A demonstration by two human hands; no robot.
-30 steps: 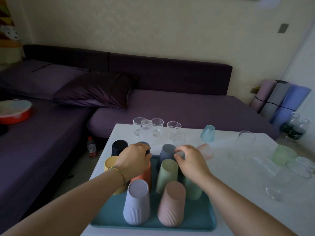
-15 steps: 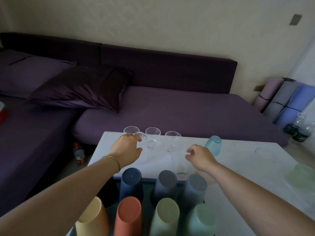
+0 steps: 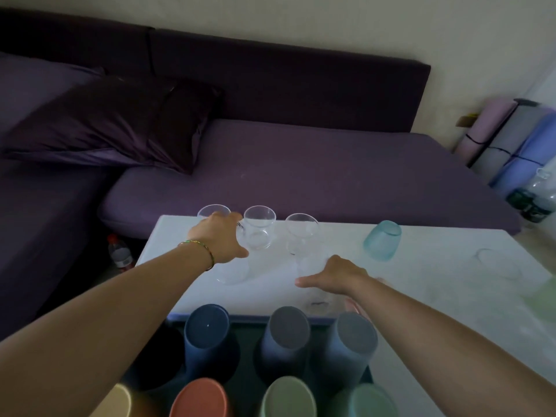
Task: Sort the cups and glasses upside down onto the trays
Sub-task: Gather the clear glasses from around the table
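Both hands moved forward; left hand (image 3: 221, 237) grips clear glass (image 3: 259, 227), right hand (image 3: 337, 273) open

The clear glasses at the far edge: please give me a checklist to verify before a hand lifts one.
1. Left hand at a glass: ok, it reaches between the leftmost glass and the middle glass.
2. Firm grip: cannot tell, fingers hidden.
3. Right hand free: ok, flat above the table.
4. Glasses upright, still to flip: ok.
5. Room on the near tray: cannot tell, cups cover it.
6. Teal glass apart: ok.
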